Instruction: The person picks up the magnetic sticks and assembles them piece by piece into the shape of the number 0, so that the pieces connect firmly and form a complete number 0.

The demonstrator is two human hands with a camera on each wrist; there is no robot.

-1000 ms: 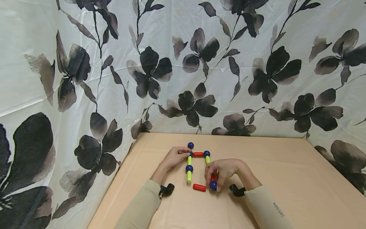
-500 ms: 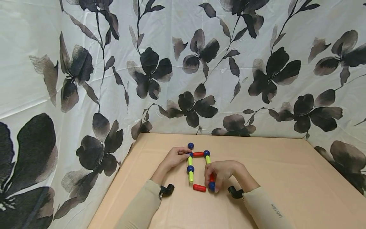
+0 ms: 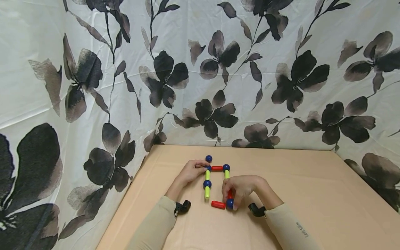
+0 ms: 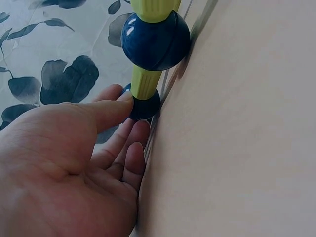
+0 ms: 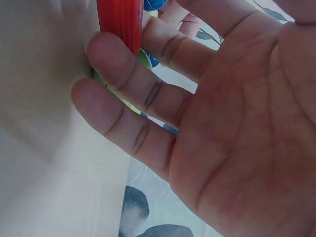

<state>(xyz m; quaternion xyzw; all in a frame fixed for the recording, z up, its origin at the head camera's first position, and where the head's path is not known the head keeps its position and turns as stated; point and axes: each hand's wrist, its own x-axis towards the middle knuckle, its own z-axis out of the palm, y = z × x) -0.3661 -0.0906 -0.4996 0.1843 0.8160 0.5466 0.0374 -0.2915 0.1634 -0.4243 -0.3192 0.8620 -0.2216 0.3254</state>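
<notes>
My left hand (image 3: 191, 171) pinches a blue ball (image 4: 148, 106) at the upper left corner of a figure of rods and balls on the table. From that ball a yellow-green rod (image 4: 146, 83) runs to another blue ball (image 4: 155, 39), with one more yellow-green rod (image 3: 207, 192) below. A red rod (image 3: 217, 168) joins the corner to a blue ball (image 3: 226, 167) on the right. Lower down, my right hand (image 3: 245, 185) grips a blue ball (image 3: 230, 203) between thumb and fingers, a red rod (image 5: 120, 24) above it partly hidden. Another red rod (image 3: 218, 205) lies with its end at this ball.
One blue ball (image 3: 208, 158) sits just beyond the upper left corner. The light tan table (image 3: 300, 180) reaches back to a white cloth (image 3: 175, 128) with dark flowers. Black wrist cameras (image 3: 257, 209) stick out from both sleeves.
My right hand has moved slightly left, bringing the blue ball up to the end of the lying red rod. The lower left rod swung slightly right, then back. My left hand has stayed in place.
</notes>
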